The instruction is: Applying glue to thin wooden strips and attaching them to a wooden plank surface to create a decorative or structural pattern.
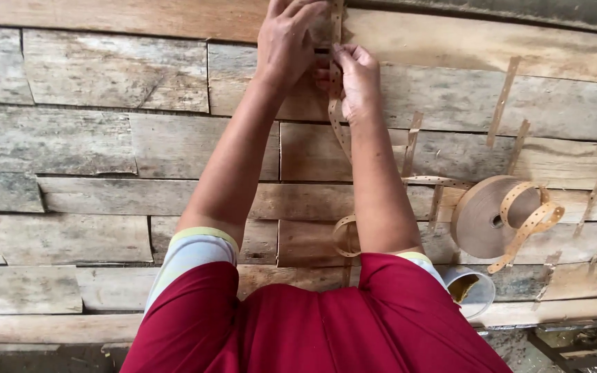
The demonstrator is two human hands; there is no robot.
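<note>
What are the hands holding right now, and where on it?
Both the left hand and the right hand pinch the perforated brown tape strip near its upper end, pressed against the wooden sheets; the rest hangs loose.

We're looking down on a tabletop point(91, 138) of weathered grey-brown wooden planks, patched together with uneven seams. Soft daylight falls evenly across it. At the lower right edge we glimpse dark ground point(575, 342) and a bit of frame beneath.

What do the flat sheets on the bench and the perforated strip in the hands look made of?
Pale flat patchwork sheets: likely thin wood veneer, unfinished; grain, knots and grey weathering show. Tan perforated strip held by the left hand and right hand: probably matte paper tape.
</note>
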